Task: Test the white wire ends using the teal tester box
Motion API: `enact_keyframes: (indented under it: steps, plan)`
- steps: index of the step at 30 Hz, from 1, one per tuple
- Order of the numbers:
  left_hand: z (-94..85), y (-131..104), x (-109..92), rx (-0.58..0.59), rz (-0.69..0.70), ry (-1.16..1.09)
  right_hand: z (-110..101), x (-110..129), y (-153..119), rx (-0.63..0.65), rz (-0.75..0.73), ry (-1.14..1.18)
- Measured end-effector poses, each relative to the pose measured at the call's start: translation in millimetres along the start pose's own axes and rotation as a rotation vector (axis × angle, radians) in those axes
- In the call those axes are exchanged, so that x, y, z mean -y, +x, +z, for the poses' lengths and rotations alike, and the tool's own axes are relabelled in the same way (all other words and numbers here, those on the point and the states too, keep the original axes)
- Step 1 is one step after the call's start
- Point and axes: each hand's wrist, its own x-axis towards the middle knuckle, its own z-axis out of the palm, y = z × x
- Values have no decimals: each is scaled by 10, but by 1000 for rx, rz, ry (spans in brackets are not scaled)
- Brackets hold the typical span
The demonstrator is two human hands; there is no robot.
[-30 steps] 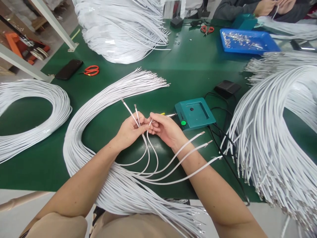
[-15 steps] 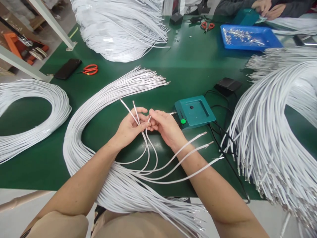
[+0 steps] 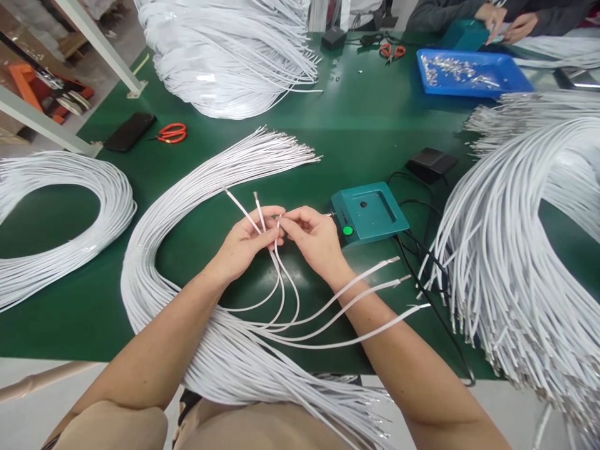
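My left hand (image 3: 250,240) is closed on several white cables, two of whose stripped ends stick up past the fingers. One cable (image 3: 277,234) stands upright between the hands, its bare tip pinched by the fingertips of my right hand (image 3: 314,237). Both hands meet over the green table. Below them lies a curved bundle of white cables (image 3: 145,262), its near end spreading toward my lap. Three loose cable ends (image 3: 375,286) cross over my right forearm. Just right of my right hand sits a teal device (image 3: 370,209) with a lit green button.
Red-handled scissors (image 3: 172,132) and a black phone (image 3: 129,131) lie at left. More cable coils (image 3: 107,181) surround the area, with a big heap (image 3: 506,262) at right. A blue tray (image 3: 501,78) holds small metal parts. A co-worker's hands (image 3: 506,28) work at the far right.
My right hand has turned so that its fingertips close over the cable's tip from the right. The three loose cable ends have shifted slightly right and down.
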Motion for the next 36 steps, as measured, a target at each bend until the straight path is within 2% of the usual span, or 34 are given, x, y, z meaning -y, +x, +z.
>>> enact_keyframes:
  steps: [3,6,9,12,17,20,28,33,34,36]
  plan:
    - [-11,4,-18,-6,-101,-116,-5,-24,-23,-55,-289,-500]
    - [-34,21,-2,-6,-172,-200,-47,-19,-16,10,-485,-921]
    - [-41,40,28,-57,-133,-103,-153,9,29,44,-522,-1132]
    - [-28,58,58,-111,-67,81,-290,10,82,17,-440,-1258]
    - [-10,97,113,-141,-60,216,-445,-60,131,147,-365,-1325]
    - [13,122,144,-147,-70,251,-475,-79,146,156,-376,-1298]
    - [87,186,211,-214,-108,308,-466,-87,171,115,-407,-1314]
    - [71,197,252,-192,-115,330,-473,-74,167,127,-394,-1315]
    - [71,196,252,-188,-119,338,-483,-63,163,104,-381,-1319]
    - [77,194,242,-185,-124,357,-512,-47,153,-23,-327,-1348]
